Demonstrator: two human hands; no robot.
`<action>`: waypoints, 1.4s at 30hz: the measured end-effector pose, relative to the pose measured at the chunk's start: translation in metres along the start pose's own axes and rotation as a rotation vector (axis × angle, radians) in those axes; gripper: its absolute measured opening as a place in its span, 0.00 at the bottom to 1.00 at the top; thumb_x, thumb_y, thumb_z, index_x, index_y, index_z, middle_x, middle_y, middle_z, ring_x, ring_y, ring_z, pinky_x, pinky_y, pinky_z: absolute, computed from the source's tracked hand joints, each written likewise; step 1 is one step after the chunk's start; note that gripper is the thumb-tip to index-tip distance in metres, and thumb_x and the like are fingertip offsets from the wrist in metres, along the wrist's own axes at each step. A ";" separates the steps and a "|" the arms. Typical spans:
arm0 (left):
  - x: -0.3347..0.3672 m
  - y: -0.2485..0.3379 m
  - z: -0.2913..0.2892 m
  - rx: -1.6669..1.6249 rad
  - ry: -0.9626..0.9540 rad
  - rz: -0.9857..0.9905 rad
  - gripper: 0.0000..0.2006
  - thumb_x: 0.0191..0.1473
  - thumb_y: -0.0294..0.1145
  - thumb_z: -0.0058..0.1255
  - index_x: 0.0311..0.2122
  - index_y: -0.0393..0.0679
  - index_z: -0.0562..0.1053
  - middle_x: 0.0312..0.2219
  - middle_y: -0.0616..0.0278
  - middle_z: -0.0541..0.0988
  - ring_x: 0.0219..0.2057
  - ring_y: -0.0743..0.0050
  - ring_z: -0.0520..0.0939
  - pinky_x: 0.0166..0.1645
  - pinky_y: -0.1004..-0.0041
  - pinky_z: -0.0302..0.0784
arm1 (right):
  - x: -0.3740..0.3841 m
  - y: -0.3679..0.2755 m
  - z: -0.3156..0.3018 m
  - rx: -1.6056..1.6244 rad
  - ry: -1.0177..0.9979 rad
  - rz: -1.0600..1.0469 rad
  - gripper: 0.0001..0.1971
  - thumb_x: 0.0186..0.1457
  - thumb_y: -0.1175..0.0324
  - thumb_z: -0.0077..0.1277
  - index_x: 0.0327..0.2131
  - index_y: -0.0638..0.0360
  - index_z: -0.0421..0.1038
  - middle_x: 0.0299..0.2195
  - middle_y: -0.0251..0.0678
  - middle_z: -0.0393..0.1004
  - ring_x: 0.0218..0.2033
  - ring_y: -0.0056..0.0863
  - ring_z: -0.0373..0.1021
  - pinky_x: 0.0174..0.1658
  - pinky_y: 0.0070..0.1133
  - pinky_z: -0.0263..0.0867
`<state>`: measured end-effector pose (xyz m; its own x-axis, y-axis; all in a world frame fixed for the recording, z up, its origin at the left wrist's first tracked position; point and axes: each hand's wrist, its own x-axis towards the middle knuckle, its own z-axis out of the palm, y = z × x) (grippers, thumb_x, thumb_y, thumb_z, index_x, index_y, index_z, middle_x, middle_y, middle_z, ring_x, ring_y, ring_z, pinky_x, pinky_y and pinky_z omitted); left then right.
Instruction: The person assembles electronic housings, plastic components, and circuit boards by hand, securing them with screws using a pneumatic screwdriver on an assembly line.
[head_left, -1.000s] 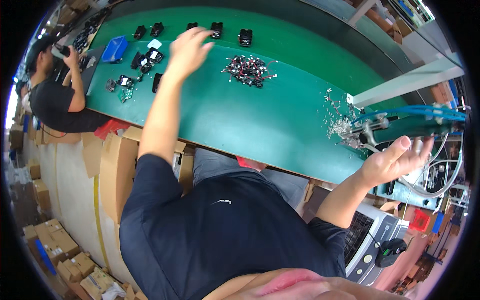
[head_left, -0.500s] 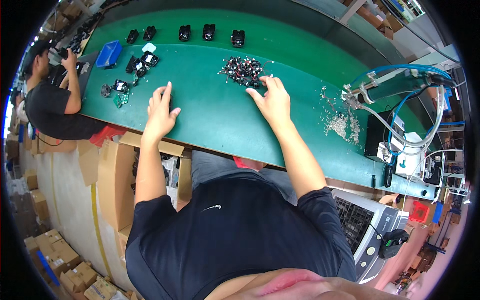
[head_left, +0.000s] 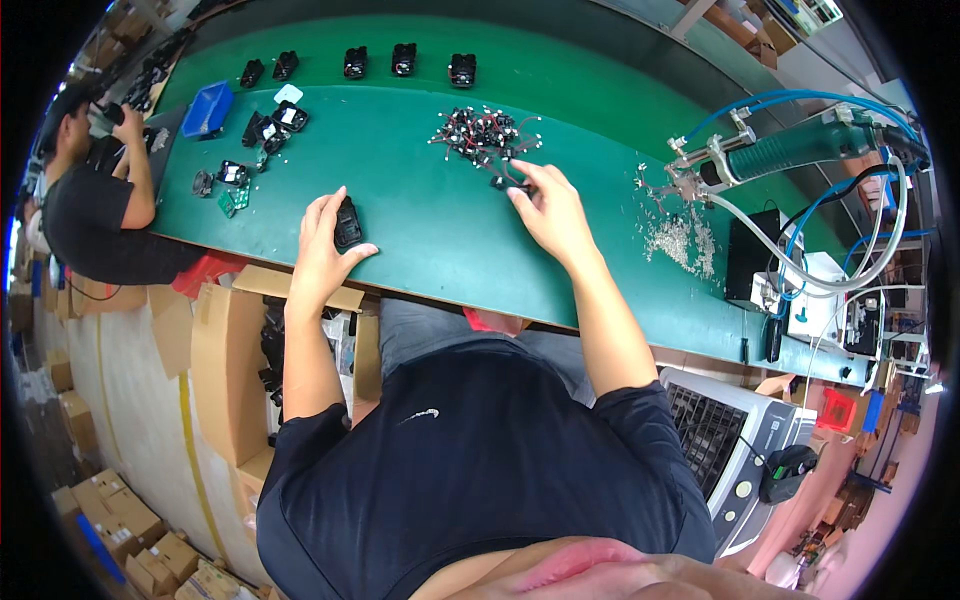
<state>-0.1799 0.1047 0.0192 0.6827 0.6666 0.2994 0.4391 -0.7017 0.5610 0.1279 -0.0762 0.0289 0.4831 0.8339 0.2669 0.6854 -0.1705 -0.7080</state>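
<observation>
Low over the green table, my left hand curves around a black plastic housing. The fingers lie along its left side and the thumb is at its near end. My right hand pinches a small black part with thin wire between thumb and fingertips. That part sits just at the near side of a tangled pile of small wired black parts, which has red and black leads and white connectors. Its exact kind is too small to make out.
Several black housings stand along the back. More housings, green circuit boards and a blue bin are at left, near a co-worker. At right lie small pale pieces beneath a clamped green tool with hoses.
My right hand has drawn a small black part from the pile toward me. The left hand has turned and shifted slightly, so the black housing beside its fingers now shows.
</observation>
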 end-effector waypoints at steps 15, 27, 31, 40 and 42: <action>0.015 0.125 0.100 -0.283 -0.252 0.323 0.42 0.42 0.45 0.74 0.62 0.43 0.68 0.56 0.51 0.74 0.60 0.50 0.72 0.64 0.56 0.61 | -0.138 0.009 -0.031 -0.196 0.292 0.023 0.11 0.50 0.77 0.63 0.39 0.62 0.79 0.43 0.42 0.79 0.44 0.42 0.76 0.48 0.32 0.73; 0.024 0.139 0.129 -0.328 -0.254 0.442 0.41 0.42 0.40 0.73 0.63 0.44 0.68 0.55 0.53 0.73 0.59 0.55 0.73 0.60 0.60 0.63 | -0.125 0.010 -0.044 -0.208 0.080 -0.068 0.08 0.51 0.75 0.63 0.36 0.61 0.78 0.39 0.39 0.79 0.41 0.40 0.76 0.46 0.32 0.73; 0.023 0.137 0.130 -0.310 -0.266 0.438 0.44 0.41 0.43 0.74 0.64 0.45 0.68 0.55 0.54 0.74 0.58 0.57 0.74 0.60 0.60 0.63 | -0.120 0.007 -0.046 -0.213 0.031 -0.052 0.08 0.51 0.74 0.63 0.35 0.62 0.78 0.38 0.39 0.80 0.41 0.40 0.76 0.45 0.32 0.73; 0.023 0.134 0.136 -0.338 -0.238 0.472 0.45 0.37 0.43 0.75 0.63 0.49 0.69 0.54 0.61 0.75 0.54 0.63 0.76 0.55 0.60 0.61 | -0.106 -0.015 -0.043 -0.170 0.049 -0.187 0.08 0.49 0.74 0.63 0.35 0.61 0.78 0.40 0.37 0.81 0.42 0.38 0.76 0.46 0.31 0.74; 0.024 0.134 0.135 -0.342 -0.246 0.472 0.45 0.37 0.42 0.75 0.63 0.49 0.69 0.55 0.61 0.75 0.54 0.63 0.76 0.55 0.59 0.61 | -0.104 -0.019 -0.041 -0.198 0.038 -0.192 0.08 0.49 0.74 0.63 0.35 0.61 0.78 0.39 0.37 0.81 0.41 0.38 0.75 0.46 0.31 0.74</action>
<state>-0.0257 -0.0073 -0.0030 0.8895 0.1989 0.4114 -0.1259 -0.7587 0.6391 0.0871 -0.1812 0.0412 0.3512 0.8414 0.4107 0.8578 -0.1134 -0.5013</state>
